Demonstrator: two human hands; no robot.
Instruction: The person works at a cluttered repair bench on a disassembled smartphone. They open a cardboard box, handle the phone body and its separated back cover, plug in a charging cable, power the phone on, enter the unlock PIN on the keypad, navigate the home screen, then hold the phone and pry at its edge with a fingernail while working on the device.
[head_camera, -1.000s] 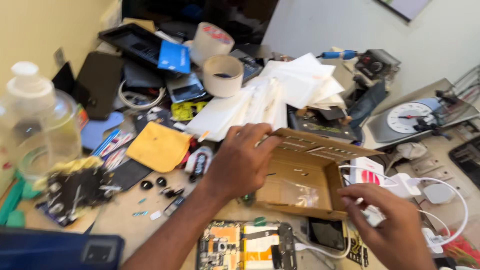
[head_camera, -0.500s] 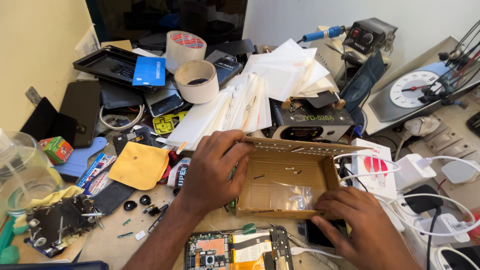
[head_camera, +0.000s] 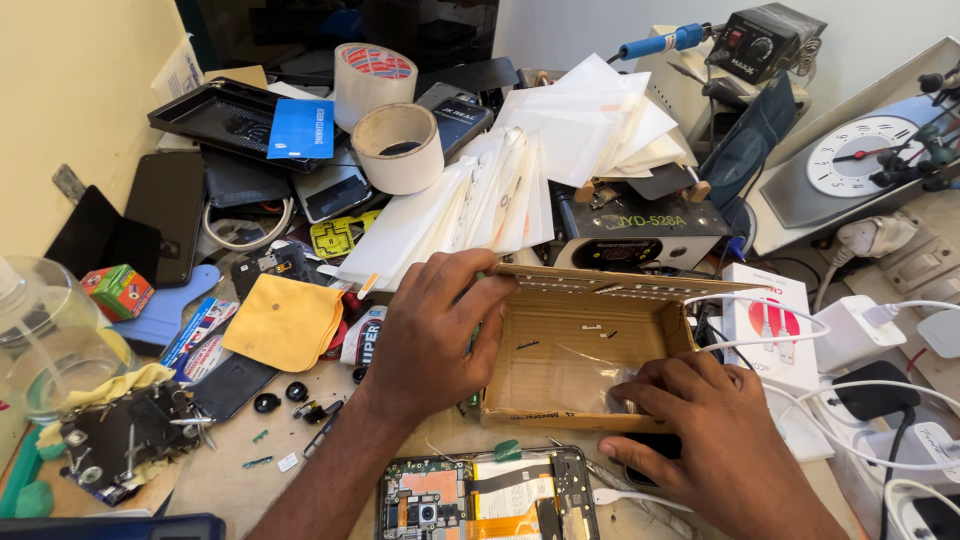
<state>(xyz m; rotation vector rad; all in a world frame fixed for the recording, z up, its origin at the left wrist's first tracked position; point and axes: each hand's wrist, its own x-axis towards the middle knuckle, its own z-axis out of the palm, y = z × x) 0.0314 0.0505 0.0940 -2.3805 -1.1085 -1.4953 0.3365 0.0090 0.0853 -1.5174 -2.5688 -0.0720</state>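
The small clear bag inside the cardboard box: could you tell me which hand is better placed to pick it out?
Probably the right hand: its fingertips already rest on the clear bag in the cardboard box, while the left hand grips the box's left wall.

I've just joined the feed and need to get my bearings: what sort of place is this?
Most likely a phone repair bench. An opened phone with its boards exposed lies at the front, a soldering iron with its station sits at the back, and loose phones and tape rolls crowd the worktop.
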